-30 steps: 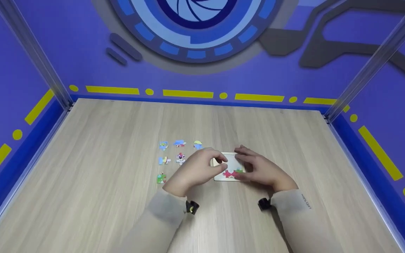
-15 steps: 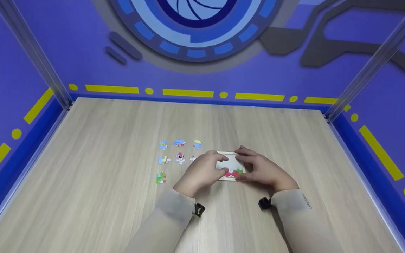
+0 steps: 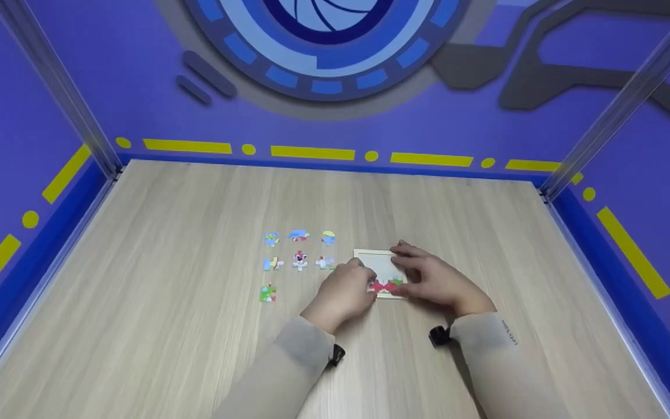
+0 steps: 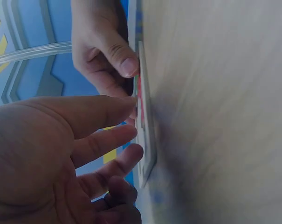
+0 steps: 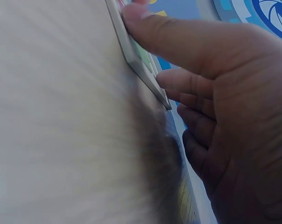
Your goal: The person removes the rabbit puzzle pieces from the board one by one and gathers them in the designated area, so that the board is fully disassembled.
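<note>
A small light-coloured puzzle tray point(image 3: 377, 265) lies on the table, with red and green jigsaw pieces point(image 3: 384, 286) along its near side. My left hand point(image 3: 344, 294) is at the tray's left side; its thumb and fingertips touch down beside the red piece. In the left wrist view those fingers point(image 4: 108, 137) are fairly straight and spread, tips right at the tray. Across from it, my right hand point(image 3: 432, 280) holds the tray's right side, its thumb point(image 5: 154, 30) over the near corner and its fingers along the edge.
Several loose jigsaw pieces lie in rows left of the tray, among them a blue one point(image 3: 271, 238), one with an animal face point(image 3: 299, 261) and a green one point(image 3: 268, 293). Blue panels point(image 3: 242, 125) wall in the wooden table point(image 3: 166, 262).
My left hand has moved right and lower onto the tray's near left part, uncovering a loose piece in the middle row. My right hand has stayed at the tray's right side.
</note>
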### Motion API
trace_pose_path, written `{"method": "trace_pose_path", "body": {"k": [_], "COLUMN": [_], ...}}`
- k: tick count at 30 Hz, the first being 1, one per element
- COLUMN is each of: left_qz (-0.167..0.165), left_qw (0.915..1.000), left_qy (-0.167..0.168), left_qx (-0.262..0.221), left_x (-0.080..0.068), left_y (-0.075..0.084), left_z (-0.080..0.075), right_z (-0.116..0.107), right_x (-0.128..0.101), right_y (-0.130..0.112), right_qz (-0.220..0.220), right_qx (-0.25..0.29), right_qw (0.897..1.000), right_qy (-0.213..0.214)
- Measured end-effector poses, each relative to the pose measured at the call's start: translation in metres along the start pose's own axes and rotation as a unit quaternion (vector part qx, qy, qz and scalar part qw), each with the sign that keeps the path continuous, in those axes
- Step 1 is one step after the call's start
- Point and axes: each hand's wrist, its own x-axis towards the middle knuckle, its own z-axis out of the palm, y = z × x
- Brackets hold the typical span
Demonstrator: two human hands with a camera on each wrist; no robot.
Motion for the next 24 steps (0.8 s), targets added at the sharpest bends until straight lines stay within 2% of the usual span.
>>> {"method": "trace_pose_path", "body": {"k": [15, 24], "left_qz": [0.0, -0.001], "left_qw": [1.0, 0.9997], "left_qy": [0.006, 0.007], "left_qx": [0.002, -0.022], "left_x": [0.0021, 0.0033], "left_y": [0.0004, -0.0036], "left_z": [0.0044, 0.0056], "right_z": [-0.0007, -0.0004], "right_x": [0.0004, -0.0008], "right_y": [-0.0028, -0.0028], "right_qz": [0.009, -0.005], "right_qx": [-0.006, 0.004], "right_qw": [1.0, 1.0], "right_qy": [-0.002, 0.0]}}
